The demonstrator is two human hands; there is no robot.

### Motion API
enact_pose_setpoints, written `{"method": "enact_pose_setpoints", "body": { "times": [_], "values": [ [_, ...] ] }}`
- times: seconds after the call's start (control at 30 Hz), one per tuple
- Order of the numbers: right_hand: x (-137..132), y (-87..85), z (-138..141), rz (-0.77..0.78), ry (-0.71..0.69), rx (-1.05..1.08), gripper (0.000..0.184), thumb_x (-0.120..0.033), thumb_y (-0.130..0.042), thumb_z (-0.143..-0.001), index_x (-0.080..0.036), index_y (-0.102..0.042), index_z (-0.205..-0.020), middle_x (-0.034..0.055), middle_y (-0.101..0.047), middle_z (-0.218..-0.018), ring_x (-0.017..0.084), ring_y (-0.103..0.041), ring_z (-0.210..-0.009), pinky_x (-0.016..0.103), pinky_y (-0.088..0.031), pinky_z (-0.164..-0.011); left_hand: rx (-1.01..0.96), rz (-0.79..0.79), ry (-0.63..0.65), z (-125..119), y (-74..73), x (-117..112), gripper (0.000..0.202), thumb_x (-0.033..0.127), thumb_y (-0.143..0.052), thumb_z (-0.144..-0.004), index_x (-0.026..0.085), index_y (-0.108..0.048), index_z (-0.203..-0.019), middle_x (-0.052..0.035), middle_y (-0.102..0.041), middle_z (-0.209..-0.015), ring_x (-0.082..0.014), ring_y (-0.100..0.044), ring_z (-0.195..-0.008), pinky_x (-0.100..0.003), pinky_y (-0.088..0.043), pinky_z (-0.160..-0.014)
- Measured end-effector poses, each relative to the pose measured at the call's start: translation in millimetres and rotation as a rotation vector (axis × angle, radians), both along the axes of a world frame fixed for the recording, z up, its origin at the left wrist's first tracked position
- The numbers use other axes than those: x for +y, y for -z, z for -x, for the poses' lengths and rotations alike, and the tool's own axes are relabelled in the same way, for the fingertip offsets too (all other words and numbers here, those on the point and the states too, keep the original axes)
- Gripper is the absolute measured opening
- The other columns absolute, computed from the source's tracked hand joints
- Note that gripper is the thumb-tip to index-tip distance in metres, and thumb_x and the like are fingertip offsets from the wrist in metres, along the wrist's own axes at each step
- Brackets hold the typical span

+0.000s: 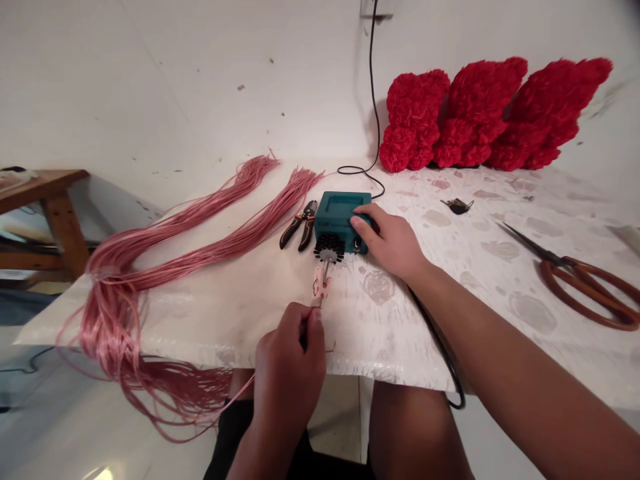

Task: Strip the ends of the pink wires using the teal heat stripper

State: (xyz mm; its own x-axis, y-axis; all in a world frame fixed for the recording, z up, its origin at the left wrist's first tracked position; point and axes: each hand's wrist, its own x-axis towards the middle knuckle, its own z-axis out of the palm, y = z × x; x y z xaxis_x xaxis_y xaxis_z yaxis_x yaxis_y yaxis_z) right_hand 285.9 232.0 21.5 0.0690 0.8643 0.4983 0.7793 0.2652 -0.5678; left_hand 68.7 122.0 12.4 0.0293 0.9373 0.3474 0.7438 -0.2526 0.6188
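Note:
My left hand (293, 353) is closed in a pinch just in front of a small teal machine (336, 208). A thin pink cord (241, 392) runs into this hand from the lower left. Between its fingertips and the machine is a small pink patterned piece (321, 283), touching or close to a metal rod (327, 270). That rod sticks out of a black toothed wheel (329, 248) on the machine's front. My right hand (393, 240) lies on the machine's right side, thumb and fingers apart over its top edge.
Bundled pink cords (235, 245) stretch across the left side and hang over the front edge. Cutting pliers (299, 227) lie beside the machine. Large scissors (575, 267) and a small black item (457, 206) are at right. Red bear-shaped flower figures (480, 113) stand by the wall.

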Motion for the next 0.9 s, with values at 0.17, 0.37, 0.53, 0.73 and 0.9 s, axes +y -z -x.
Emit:
{"method": "enact_pose_setpoints", "body": {
  "times": [0.17,0.37,0.53,0.73,0.9],
  "values": [
    [-2.0,4.2,2.8,-0.037,0.007,0.026,0.038,-0.05,-0.047,-0.101,-0.023,-0.068,-0.117,0.0043,-0.073,-0.085,0.022,-0.064,-0.073,0.032,-0.043,-0.068,0.013,-0.006,0.022,-1.0,-2.2,-2.3,0.021,0.025,-0.052,-0.094,0.021,-0.056,-0.073,0.0071,-0.046,-0.049,-0.0111,-0.042,-0.044,-0.024,-0.031,-0.05],
    [-4.7,5.4,3.5,-0.068,0.021,0.023,0.038,-0.049,-0.048,-0.101,-0.023,-0.07,-0.117,0.005,-0.074,-0.088,0.023,-0.064,-0.076,0.032,-0.043,-0.068,0.013,0.025,0.059,4.0,-9.1,-14.7,0.022,0.026,-0.052,-0.094,0.021,-0.057,-0.073,0.0064,-0.049,-0.05,-0.0109,-0.047,-0.046,-0.022,-0.032,-0.048],
    [-1.5,9.5,1.7,-0.064,0.023,0.032,0.041,-0.052,-0.048,-0.1,-0.023,-0.069,-0.119,0.0034,-0.07,-0.081,0.022,-0.064,-0.074,0.032,-0.043,-0.069,-0.003,0.099,0.101,20.3,-15.2,-33.1,0.022,0.03,-0.051,-0.096,0.022,-0.058,-0.077,0.0068,-0.056,-0.052,-0.0119,-0.054,-0.047,-0.022,-0.039,-0.05],
    [-32.8,-10.1,2.4,-0.152,0.007,-0.016,0.036,-0.045,-0.049,-0.099,-0.021,-0.069,-0.117,0.0014,-0.064,-0.072,0.02,-0.06,-0.068,0.032,-0.045,-0.067,-0.071,0.156,0.233,43.0,-19.5,-53.3,0.024,0.028,-0.052,-0.096,0.022,-0.061,-0.076,0.0059,-0.062,-0.055,-0.0121,-0.059,-0.047,-0.022,-0.043,-0.046],
    [-130.5,-37.6,38.8,0.003,-0.497,-0.01,0.022,-0.03,-0.055,-0.099,-0.025,-0.069,-0.114,-0.0014,-0.066,-0.077,0.014,-0.06,-0.065,0.027,-0.047,-0.067,-0.072,0.092,0.412,57.2,-16.4,-69.4,0.021,0.022,-0.051,-0.098,0.023,-0.06,-0.079,0.008,-0.062,-0.056,-0.0089,-0.058,-0.046,-0.02,-0.042,-0.047]
  ]
}}
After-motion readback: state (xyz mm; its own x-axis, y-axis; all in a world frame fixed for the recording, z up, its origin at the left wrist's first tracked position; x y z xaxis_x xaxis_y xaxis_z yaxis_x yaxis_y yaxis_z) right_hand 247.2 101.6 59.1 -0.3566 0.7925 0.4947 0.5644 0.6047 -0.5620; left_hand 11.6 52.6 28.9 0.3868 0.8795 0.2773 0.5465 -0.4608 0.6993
